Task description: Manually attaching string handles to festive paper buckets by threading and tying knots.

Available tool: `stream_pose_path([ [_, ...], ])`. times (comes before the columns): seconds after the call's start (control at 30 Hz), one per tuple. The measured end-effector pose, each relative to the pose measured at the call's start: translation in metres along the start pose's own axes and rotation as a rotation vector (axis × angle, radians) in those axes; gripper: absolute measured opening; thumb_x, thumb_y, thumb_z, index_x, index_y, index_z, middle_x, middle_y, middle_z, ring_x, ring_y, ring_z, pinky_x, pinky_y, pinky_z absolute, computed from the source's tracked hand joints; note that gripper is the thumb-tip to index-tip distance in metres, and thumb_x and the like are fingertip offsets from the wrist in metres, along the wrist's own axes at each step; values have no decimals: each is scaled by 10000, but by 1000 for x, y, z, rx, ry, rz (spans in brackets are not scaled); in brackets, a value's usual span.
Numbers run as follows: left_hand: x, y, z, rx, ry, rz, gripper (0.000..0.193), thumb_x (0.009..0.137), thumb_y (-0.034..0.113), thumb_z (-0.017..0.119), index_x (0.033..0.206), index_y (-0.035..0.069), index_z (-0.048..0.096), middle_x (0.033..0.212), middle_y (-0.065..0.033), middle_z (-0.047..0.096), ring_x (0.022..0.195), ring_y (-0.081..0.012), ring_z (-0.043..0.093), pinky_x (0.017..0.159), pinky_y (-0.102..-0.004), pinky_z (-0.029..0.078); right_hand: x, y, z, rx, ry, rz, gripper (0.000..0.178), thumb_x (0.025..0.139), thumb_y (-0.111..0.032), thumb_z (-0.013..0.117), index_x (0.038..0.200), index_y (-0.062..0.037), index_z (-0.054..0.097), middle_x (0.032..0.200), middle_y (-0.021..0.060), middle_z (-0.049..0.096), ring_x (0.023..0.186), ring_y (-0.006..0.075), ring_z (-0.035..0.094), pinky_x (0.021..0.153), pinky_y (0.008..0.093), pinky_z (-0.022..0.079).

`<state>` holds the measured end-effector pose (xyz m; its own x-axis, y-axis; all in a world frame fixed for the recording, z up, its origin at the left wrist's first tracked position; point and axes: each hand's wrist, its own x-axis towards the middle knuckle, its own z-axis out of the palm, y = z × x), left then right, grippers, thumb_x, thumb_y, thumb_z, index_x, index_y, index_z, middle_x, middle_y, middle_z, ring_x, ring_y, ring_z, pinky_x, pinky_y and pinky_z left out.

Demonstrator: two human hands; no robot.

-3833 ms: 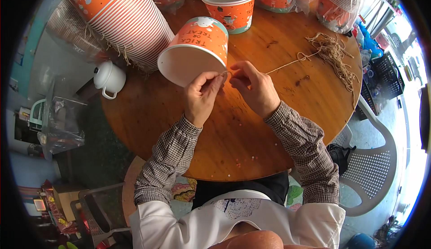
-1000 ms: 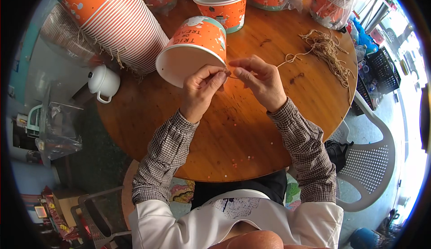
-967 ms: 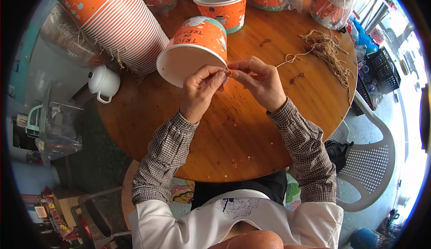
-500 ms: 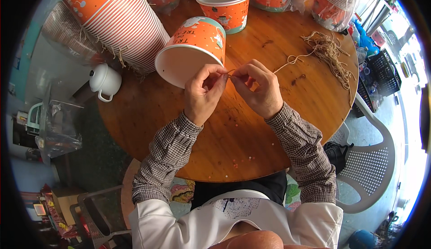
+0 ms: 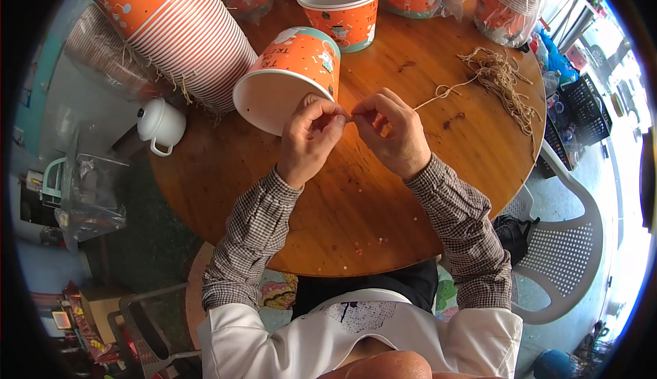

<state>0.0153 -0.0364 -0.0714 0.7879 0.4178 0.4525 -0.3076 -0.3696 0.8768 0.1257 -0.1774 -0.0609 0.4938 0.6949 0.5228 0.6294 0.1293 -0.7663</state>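
My left hand [image 5: 305,143] and my right hand [image 5: 393,136] meet over the middle of the table, fingertips nearly touching. Both pinch a thin tan twine [image 5: 438,97]; a short bit of it shows between the fingertips. From my right hand the twine runs to a loose tangled bundle [image 5: 505,81] at the right. An orange paper bucket [image 5: 295,56] with a white rim lies tipped toward me, its mouth just behind my left hand. Whether the twine passes through its wall is hidden by my fingers.
The round wooden table [image 5: 369,208] has small paper dots near its front edge. Behind stands an upright orange bucket [image 5: 342,20]. A tall leaning stack of buckets [image 5: 181,44] and a white lidded mug [image 5: 161,126] are at left. Bagged buckets [image 5: 510,9] line the back; a white chair [image 5: 561,256] stands right.
My left hand has shifted slightly left, and the tipped bucket has moved a little left too. My fingertips have drawn slightly apart on the twine. The right hand has barely moved.
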Motion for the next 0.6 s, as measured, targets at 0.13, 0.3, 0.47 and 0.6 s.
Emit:
stream_pose_path([
  [0.13, 0, 2, -2, -396, -80, -324, 140, 943, 141, 576, 911, 13, 623, 796, 25, 566, 672, -62, 492, 616, -211, 413, 0, 2, 3, -15, -9, -20, 98, 821, -36, 647, 916, -37, 621, 870, 60, 577, 748, 182, 629, 594, 290, 512],
  [0.3, 0, 4, -3, -589, -83, -442, 174, 951, 144, 554, 985, -6, 636, 847, -13, 614, 721, -85, 507, 685, -243, 425, 0, 5, 6, -43, 78, -127, 117, 816, -58, 675, 923, -55, 627, 874, 62, 593, 761, 217, 627, 613, 324, 527],
  [0.47, 1, 1, -3, -578, -68, -446, 159, 949, 167, 584, 927, 19, 639, 786, 19, 575, 698, -59, 484, 634, -204, 393, 0, 2, 8, -159, 109, -234, 140, 796, -85, 707, 915, -83, 635, 859, 48, 601, 789, 250, 619, 626, 341, 533],
  [0.6, 0, 3, 1, -528, -72, -391, 165, 949, 176, 587, 925, 22, 643, 778, 18, 574, 689, -66, 480, 642, -210, 393, 1, 4, 5, -161, 113, -304, 154, 793, -64, 702, 930, -72, 631, 867, 55, 605, 781, 239, 628, 628, 333, 534],
])
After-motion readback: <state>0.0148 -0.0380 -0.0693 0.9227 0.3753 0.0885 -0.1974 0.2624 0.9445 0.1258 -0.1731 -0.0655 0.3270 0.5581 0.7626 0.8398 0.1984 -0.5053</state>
